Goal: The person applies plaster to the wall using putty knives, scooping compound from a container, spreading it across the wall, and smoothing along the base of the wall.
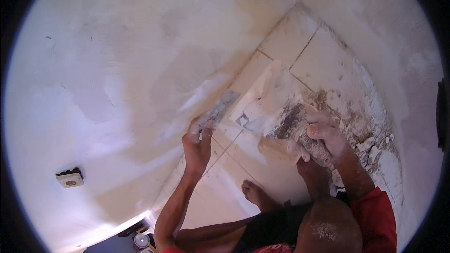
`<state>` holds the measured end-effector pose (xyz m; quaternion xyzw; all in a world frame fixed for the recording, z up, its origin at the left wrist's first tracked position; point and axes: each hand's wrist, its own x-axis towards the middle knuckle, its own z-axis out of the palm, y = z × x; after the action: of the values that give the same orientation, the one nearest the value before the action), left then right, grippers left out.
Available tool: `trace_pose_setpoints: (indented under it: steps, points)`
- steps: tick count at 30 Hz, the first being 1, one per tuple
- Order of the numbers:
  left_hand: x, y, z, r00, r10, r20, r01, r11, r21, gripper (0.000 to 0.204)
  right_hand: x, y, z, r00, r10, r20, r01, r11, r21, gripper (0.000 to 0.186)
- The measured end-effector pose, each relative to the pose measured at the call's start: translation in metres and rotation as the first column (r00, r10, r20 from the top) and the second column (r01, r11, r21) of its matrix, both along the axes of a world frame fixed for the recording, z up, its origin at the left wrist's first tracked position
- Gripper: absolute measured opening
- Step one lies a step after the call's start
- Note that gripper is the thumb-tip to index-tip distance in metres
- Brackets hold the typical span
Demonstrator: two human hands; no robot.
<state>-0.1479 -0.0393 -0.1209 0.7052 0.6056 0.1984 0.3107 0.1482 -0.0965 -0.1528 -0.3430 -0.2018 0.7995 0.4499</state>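
My left hand [199, 136] is closed around a flat grey metal scraper [224, 104], its blade smeared with plaster and pointing up toward the trowel. In my right hand [324, 133] is the worn, crusted handle of a broad trowel [276, 96]. White plaster covers much of that wide blade, with a dark patch close to the handle. The two tools are near each other, apart by a small gap. White dust coats the fingers of both hands. My right fingers partly hide the handle.
A pale, patchily plastered wall [140, 61] rises on the left, with a socket [70, 178] low on it. Broken rubble [368, 147] and white powder lie along the right wall. Floor tiles [304, 37] reach into the corner; my bare foot [255, 192] stands below the tools.
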Motion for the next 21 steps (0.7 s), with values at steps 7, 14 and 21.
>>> trace_pose_setpoints:
  steps: [7,14,21]
  points:
    - [0.008,0.004,0.005,0.650,0.423,0.631,-0.259,0.904,-0.339,0.030,0.029,0.016,0.017,0.986,0.022,0.167,-0.048,0.987,0.151,0.035]
    - [-0.020,-0.022,0.012,0.806,0.375,0.458,-0.196,0.899,-0.391,0.028,0.004,0.078,0.004,0.887,-0.341,0.313,0.144,0.846,0.513,0.037]
    - [-0.086,-0.064,0.007,0.931,0.283,0.231,-0.182,0.908,-0.378,0.026,-0.044,0.160,-0.032,0.374,-0.859,0.348,0.016,0.382,0.924,0.069]
